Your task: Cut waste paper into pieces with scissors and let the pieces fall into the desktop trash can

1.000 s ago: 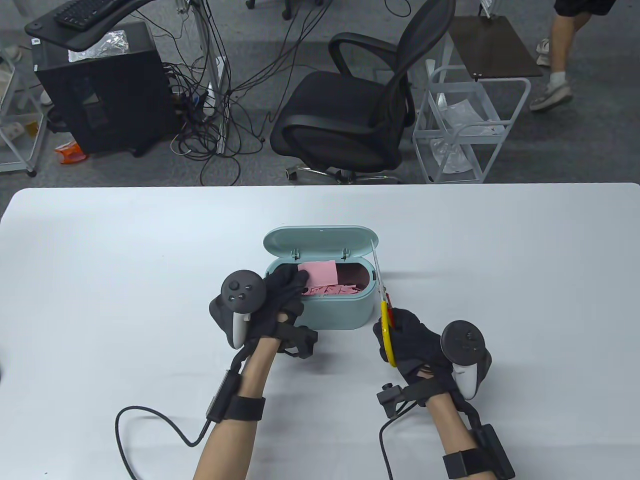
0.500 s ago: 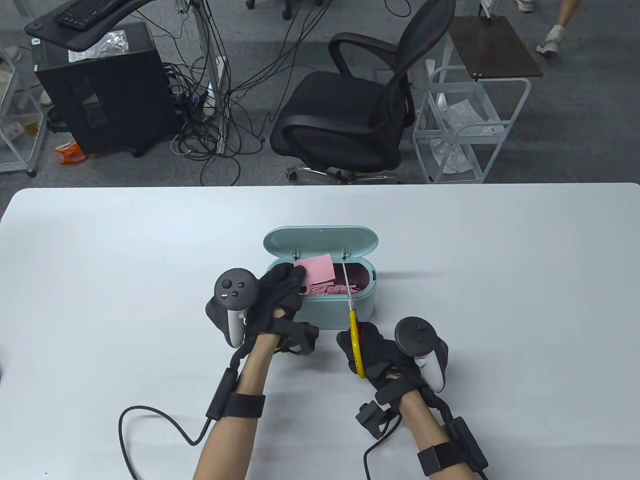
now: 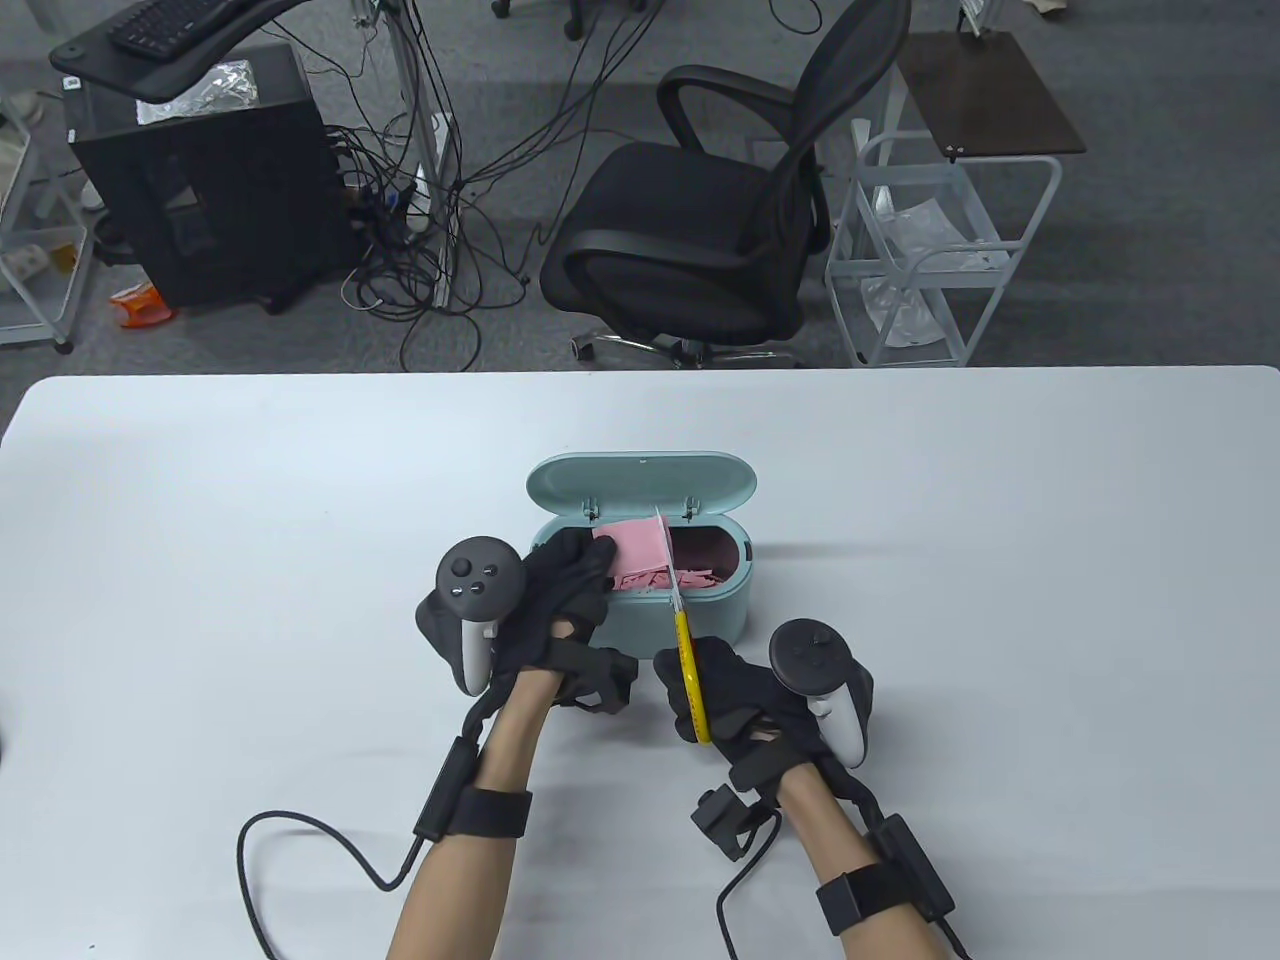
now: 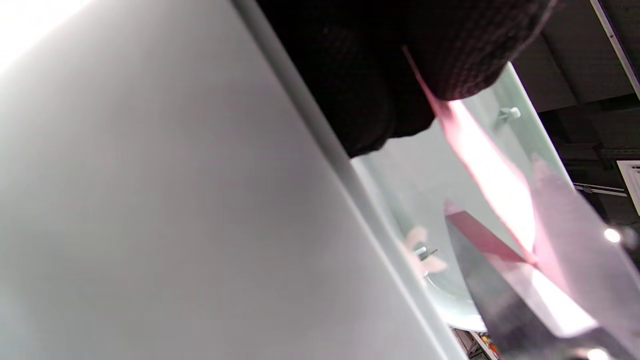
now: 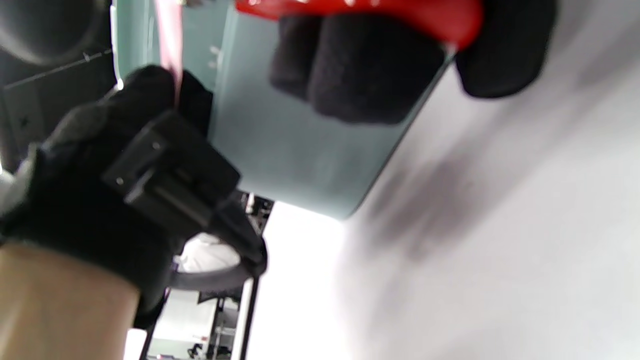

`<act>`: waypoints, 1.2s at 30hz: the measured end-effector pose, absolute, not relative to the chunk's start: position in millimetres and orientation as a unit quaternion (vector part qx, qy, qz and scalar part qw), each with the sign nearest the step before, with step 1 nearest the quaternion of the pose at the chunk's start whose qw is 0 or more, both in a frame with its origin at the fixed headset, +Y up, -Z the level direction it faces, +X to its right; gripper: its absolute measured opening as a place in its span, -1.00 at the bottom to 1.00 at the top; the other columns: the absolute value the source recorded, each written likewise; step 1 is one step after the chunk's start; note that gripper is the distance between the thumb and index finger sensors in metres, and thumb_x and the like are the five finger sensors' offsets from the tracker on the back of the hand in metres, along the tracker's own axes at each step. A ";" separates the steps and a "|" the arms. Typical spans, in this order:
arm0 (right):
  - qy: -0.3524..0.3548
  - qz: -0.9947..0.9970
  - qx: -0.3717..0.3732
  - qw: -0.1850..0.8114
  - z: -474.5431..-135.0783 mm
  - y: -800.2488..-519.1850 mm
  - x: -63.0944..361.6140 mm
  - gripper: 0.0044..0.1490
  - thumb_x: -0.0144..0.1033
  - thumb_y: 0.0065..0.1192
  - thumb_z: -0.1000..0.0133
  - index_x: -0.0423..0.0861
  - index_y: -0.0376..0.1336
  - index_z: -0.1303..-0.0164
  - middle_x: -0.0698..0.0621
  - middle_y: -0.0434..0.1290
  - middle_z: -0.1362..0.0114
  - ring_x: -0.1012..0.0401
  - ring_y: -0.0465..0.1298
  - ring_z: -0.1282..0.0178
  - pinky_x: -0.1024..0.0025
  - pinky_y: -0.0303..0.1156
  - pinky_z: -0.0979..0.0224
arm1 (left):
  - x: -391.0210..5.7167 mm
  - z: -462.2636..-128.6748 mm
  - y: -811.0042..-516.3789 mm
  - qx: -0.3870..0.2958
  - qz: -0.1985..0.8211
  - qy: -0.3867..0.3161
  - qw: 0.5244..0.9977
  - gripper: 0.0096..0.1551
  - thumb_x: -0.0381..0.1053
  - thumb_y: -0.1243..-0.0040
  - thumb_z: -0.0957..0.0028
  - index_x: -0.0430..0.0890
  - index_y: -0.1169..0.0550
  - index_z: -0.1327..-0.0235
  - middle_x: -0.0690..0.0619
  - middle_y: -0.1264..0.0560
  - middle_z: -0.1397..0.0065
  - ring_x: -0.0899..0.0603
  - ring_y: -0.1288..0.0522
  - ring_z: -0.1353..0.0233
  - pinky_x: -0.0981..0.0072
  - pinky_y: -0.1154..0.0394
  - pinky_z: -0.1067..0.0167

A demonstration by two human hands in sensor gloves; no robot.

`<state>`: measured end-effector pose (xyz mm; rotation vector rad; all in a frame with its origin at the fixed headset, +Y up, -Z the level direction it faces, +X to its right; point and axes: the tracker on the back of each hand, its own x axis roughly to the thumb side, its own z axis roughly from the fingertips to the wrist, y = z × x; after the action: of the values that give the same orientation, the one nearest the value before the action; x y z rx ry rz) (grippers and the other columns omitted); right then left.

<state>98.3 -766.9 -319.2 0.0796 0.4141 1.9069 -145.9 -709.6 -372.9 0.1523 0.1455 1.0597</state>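
A teal desktop trash can (image 3: 715, 615) stands mid-table with its lid (image 3: 640, 482) tipped open behind it and several pink scraps inside. My left hand (image 3: 570, 590) pinches a pink paper sheet (image 3: 637, 548) over the can's left side; the pinch also shows in the left wrist view, paper (image 4: 487, 165). My right hand (image 3: 735, 700) grips yellow-and-red-handled scissors (image 3: 690, 680). Their blades (image 3: 668, 555) reach along the sheet's right edge. In the left wrist view the blades (image 4: 505, 295) straddle the paper. The red handle (image 5: 360, 10) shows in the right wrist view.
The white table (image 3: 1000, 560) spreads wide on both sides of the can. Glove cables trail near the front edge (image 3: 300, 850). Beyond the table stand a black office chair (image 3: 700, 230), a white cart (image 3: 940, 250) and a computer tower (image 3: 210, 190).
My right hand has moved left with the scissors, from the can's right side to the pink sheet. The left hand has kept holding the paper over the can.
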 end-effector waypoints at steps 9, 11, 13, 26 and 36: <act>0.133 0.790 0.018 0.598 -319.0 -765.0 104.3 -0.25 0.24 0.17 0.10 -0.16 0.35 0.02 0.16 0.62 0.25 0.29 0.67 0.56 0.09 0.67 -0.07 | -146.5 -372.9 -709.5 0.065 0.514 0.069 0.852 -0.58 0.20 -0.29 0.07 -0.01 -0.76 0.14 0.12 -0.77 0.09 -0.14 -0.67 -0.13 -0.45 -0.05 -0.45; 0.137 0.785 0.018 0.604 -319.2 -764.9 105.9 -0.27 0.22 0.19 0.10 -0.15 0.36 0.03 0.16 0.63 0.26 0.28 0.67 0.57 0.08 0.67 -0.07 | -147.0 -373.1 -709.2 0.061 0.518 0.067 0.851 -0.58 0.18 -0.31 0.08 -0.02 -0.76 0.12 0.11 -0.76 0.08 -0.15 -0.67 -0.13 -0.45 -0.04 -0.45; 0.134 0.785 0.015 0.604 -319.8 -765.4 107.7 -0.27 0.22 0.21 0.11 -0.15 0.37 0.03 0.16 0.64 0.27 0.28 0.67 0.57 0.09 0.67 -0.07 | -147.6 -374.1 -708.1 0.045 0.517 0.057 0.853 -0.58 0.14 -0.32 0.07 -0.03 -0.74 0.07 0.09 -0.76 0.04 -0.16 -0.65 -0.16 -0.47 -0.03 -0.45; 0.175 0.808 0.049 0.561 -323.5 -762.8 108.7 -0.01 0.50 0.13 0.12 -0.11 0.22 -0.21 0.04 0.54 -0.05 0.15 0.63 0.23 -0.09 0.46 -0.32 | -149.1 -375.9 -705.9 0.026 0.504 0.042 0.862 -0.59 0.15 -0.30 0.06 -0.02 -0.74 0.08 0.11 -0.76 0.04 -0.15 -0.65 -0.17 -0.47 -0.04 -0.45; 0.160 0.820 0.057 0.546 -318.3 -759.8 111.0 -0.01 0.50 0.14 0.13 -0.10 0.23 -0.19 0.05 0.55 -0.03 0.16 0.64 0.25 -0.09 0.48 -0.31 | -147.2 -375.3 -705.6 0.036 0.494 0.044 0.867 -0.59 0.16 -0.28 0.04 -0.01 -0.73 0.09 0.12 -0.75 0.03 -0.16 -0.65 -0.17 -0.46 -0.07 -0.44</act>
<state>111.0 -759.8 -318.3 0.1343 0.3791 1.9452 -147.2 -705.6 -375.3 0.0760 0.0919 1.0346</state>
